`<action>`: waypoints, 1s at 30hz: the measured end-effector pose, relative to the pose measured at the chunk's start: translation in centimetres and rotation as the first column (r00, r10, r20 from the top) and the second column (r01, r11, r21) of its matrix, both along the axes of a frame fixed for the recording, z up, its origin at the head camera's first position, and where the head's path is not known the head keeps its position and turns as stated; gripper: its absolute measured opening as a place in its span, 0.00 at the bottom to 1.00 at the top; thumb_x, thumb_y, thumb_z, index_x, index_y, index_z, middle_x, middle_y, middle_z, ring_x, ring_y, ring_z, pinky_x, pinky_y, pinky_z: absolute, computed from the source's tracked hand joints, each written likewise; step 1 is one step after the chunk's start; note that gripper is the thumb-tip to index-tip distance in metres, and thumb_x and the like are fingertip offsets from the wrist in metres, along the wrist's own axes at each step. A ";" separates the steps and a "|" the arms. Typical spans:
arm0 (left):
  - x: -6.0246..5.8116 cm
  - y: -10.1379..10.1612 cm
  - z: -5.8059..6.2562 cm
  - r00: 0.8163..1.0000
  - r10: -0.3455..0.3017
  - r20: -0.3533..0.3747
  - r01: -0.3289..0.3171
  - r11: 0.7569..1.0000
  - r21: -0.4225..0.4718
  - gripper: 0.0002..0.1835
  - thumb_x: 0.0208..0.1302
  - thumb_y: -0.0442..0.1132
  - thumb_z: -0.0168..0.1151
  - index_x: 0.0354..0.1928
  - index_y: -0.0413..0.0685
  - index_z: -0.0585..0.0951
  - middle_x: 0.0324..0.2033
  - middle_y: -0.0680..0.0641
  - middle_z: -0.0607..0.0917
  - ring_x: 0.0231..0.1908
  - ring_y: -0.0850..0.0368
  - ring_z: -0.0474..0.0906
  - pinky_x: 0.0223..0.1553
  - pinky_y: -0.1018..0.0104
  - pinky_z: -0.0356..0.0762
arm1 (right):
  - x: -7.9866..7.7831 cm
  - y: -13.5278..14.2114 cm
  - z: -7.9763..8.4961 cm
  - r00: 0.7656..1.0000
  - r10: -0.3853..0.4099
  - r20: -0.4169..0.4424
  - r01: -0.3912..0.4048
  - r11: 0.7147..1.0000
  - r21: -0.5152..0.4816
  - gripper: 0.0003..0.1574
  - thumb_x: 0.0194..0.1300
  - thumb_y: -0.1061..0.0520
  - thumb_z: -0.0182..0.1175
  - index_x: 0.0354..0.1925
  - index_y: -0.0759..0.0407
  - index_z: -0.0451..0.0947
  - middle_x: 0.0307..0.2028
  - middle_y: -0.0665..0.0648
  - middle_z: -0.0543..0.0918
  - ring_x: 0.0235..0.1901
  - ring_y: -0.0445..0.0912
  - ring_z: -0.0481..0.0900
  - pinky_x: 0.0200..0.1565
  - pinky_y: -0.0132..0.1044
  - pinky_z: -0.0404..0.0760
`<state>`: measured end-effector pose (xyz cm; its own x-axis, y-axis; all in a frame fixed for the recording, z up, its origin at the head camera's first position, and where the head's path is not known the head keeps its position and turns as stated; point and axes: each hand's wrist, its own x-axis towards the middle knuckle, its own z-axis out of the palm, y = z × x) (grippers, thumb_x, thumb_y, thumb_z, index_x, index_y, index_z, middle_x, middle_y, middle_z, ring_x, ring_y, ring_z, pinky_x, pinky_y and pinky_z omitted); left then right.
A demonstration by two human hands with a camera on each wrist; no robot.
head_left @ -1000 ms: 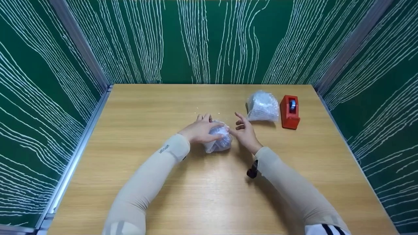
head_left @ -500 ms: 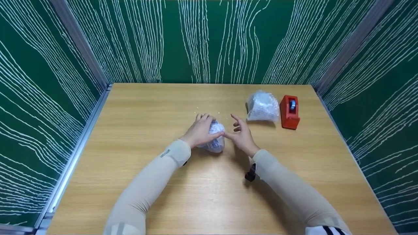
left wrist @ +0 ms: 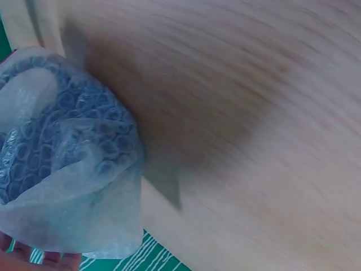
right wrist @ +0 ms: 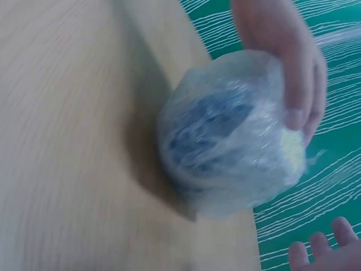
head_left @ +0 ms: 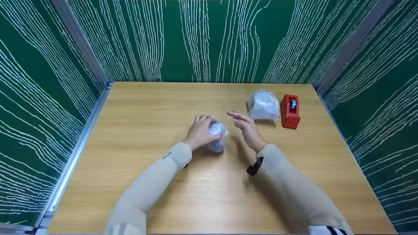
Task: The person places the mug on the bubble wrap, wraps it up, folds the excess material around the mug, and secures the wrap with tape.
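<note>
A rounded bundle in clear bubble wrap (head_left: 217, 128) rests near the middle of the wooden table, bluish through the layers. My left hand (head_left: 200, 132) grips it from the left, thumb across the near side and fingers over the far side. In the right wrist view, the left hand (right wrist: 293, 73) holds the bundle's end, while wrap folds (right wrist: 237, 164) cover its face. Apart from the bundle, on its right, my right hand (head_left: 247, 129) is raised with extended fingers and nothing in it. Overlapping wrap (left wrist: 84, 169) shows large bubbles in the left wrist view.
A second bubble-wrapped bundle (head_left: 264, 106) sits at the back right of the table (head_left: 147, 111). Beside it stands a red tape dispenser (head_left: 290, 112) with a roll of tape. Tiny pale bits lie beyond the left hand. Green, white-lined panels (head_left: 225, 42) enclose the table's back and sides.
The bundle has shifted slightly left and turned under the left hand, which now grips it more fully. My right hand has come away from it, its fingers straightening.
</note>
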<state>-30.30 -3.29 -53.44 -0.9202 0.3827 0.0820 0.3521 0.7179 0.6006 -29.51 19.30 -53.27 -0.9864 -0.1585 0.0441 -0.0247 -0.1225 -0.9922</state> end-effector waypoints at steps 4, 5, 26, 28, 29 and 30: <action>-0.1 -0.1 -0.4 0.999 -0.010 -0.031 0.010 1.000 -0.013 0.38 0.64 0.61 0.75 0.70 0.51 0.79 0.73 0.45 0.76 0.76 0.42 0.64 0.76 0.44 0.73 | 0.4 -0.6 0.5 0.996 0.078 0.033 -0.075 0.993 -0.086 0.30 0.77 0.66 0.45 0.71 0.64 0.79 0.82 0.66 0.59 0.83 0.60 0.54 0.84 0.65 0.47; -0.1 -0.2 -0.5 0.999 -0.013 -0.039 0.012 1.000 -0.014 0.37 0.64 0.61 0.75 0.70 0.50 0.79 0.73 0.45 0.76 0.76 0.42 0.65 0.76 0.43 0.73 | 0.5 -0.8 0.6 0.995 0.095 0.036 -0.092 0.991 -0.095 0.30 0.77 0.66 0.44 0.71 0.64 0.78 0.83 0.65 0.58 0.84 0.60 0.52 0.84 0.66 0.45; 0.4 -0.1 -1.0 0.989 -0.034 -0.141 0.036 0.999 0.010 0.34 0.66 0.58 0.75 0.68 0.50 0.78 0.68 0.44 0.81 0.73 0.41 0.69 0.75 0.46 0.75 | 0.9 -1.5 -2.8 0.982 -0.005 0.187 0.030 0.990 -0.134 0.35 0.79 0.64 0.47 0.80 0.68 0.63 0.86 0.61 0.57 0.88 0.60 0.42 0.85 0.69 0.42; 0.5 -0.2 -0.9 0.986 -0.049 -0.161 0.049 0.999 0.000 0.32 0.67 0.57 0.74 0.68 0.52 0.80 0.68 0.43 0.80 0.72 0.40 0.70 0.73 0.44 0.77 | 0.9 -1.5 -3.1 0.981 -0.011 0.194 0.037 0.991 -0.131 0.35 0.79 0.64 0.46 0.80 0.67 0.63 0.86 0.61 0.57 0.88 0.61 0.42 0.85 0.69 0.42; 0.5 -0.2 -0.8 0.985 -0.057 -0.166 0.056 0.998 -0.007 0.31 0.68 0.57 0.73 0.69 0.54 0.81 0.68 0.42 0.80 0.72 0.39 0.69 0.72 0.43 0.78 | 0.9 -1.5 -3.2 0.981 -0.014 0.195 0.039 0.991 -0.124 0.35 0.79 0.64 0.46 0.80 0.67 0.63 0.87 0.60 0.57 0.88 0.61 0.42 0.85 0.69 0.42; 0.5 -0.2 -0.8 0.984 -0.065 -0.166 0.063 0.998 -0.017 0.30 0.69 0.57 0.72 0.69 0.56 0.82 0.69 0.41 0.79 0.72 0.38 0.69 0.71 0.42 0.78 | 1.0 -1.5 -3.2 0.980 -0.020 0.200 0.044 0.992 -0.117 0.35 0.79 0.64 0.46 0.80 0.65 0.63 0.87 0.60 0.57 0.88 0.61 0.42 0.85 0.70 0.42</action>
<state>-29.79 -3.48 -54.22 -0.8677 0.4422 0.2272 0.4919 0.6975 0.5211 -28.55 17.80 -56.50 -0.9818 -0.1326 -0.1360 0.1652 -0.2431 -0.9558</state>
